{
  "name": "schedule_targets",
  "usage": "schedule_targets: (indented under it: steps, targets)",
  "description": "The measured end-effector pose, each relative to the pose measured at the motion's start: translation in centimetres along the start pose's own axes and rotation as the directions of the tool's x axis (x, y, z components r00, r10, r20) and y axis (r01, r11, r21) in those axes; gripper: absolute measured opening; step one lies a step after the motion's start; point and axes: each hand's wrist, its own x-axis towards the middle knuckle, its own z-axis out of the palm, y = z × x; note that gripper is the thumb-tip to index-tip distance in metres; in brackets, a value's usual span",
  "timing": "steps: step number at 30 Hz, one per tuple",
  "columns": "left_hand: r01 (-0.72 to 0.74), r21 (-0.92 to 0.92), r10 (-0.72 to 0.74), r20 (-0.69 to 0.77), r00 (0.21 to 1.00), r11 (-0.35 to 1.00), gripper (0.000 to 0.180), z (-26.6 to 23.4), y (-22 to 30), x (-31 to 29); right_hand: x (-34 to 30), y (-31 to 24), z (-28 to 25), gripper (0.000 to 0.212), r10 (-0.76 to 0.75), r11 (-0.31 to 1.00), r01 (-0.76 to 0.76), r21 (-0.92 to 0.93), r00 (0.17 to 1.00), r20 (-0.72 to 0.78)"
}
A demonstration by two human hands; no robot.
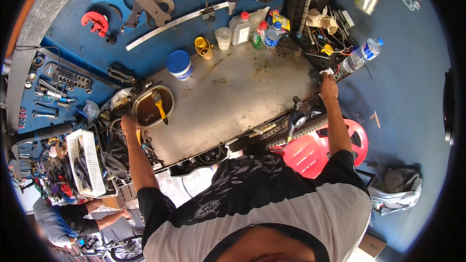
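My left hand [129,125] is closed beside the near left rim of an oval metal tray [171,98]; what it grips, if anything, is hidden. Dark brown liquid or residue covers the tray's bottom, and a yellow-handled paintbrush [159,104] lies across it, overhanging the rim. At the bench's right end my right hand [328,88] is closed, with a white crumpled scrap [327,72] at its fingertips. A dark object [316,74] sits just left of those fingers. The stained metal workbench [233,97] spans the gap between both hands.
A blue-lidded tub [179,65], yellow container [204,48], grey bottle [240,30] and water bottle [361,56] stand around the bench. Tools hang on the blue pegboard [141,51]. A white basket [87,162] lies left; a red plastic chair [310,157] stands below. Another person [60,218] is at lower left.
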Motion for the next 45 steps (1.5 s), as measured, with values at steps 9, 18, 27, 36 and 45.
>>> schedule_targets:
  steps: [9, 18, 27, 36, 45]
  targets:
    - [-0.461, -0.017, 0.416, -0.405, 0.814, 0.887, 0.030, -0.2, 0.1, -5.2, 0.8, -16.2, 2.6, 0.045, -0.568, 0.746, 0.490, 0.452, 0.822, 0.046]
    - [-0.478, -0.335, 0.415, -0.246, 0.876, 0.812, 0.023, 0.8, 3.5, -15.3, -7.6, -38.9, 5.4, 0.049, -0.980, 0.200, 0.957, 0.209, 0.194, 0.049]
    - [-0.465, -0.425, 0.463, -0.115, 0.879, 0.777, 0.019, 3.7, 3.5, -18.0, 2.0, -34.6, 6.2, 0.037, -0.738, 0.675, 0.725, 0.139, 0.665, 0.114]
    - [-0.596, -0.402, 0.662, 0.035, 0.748, 0.695, 0.017, 6.3, 11.5, -21.5, 3.7, -17.7, 2.8, 0.053, -0.396, 0.914, 0.398, 0.078, 0.837, 0.377]
    - [-0.638, -0.491, 0.764, 0.093, 0.639, 0.593, 0.019, 7.3, 19.2, -27.6, 8.7, -12.9, -2.6, 0.062, -0.136, 0.979, 0.185, -0.086, 0.905, 0.404]
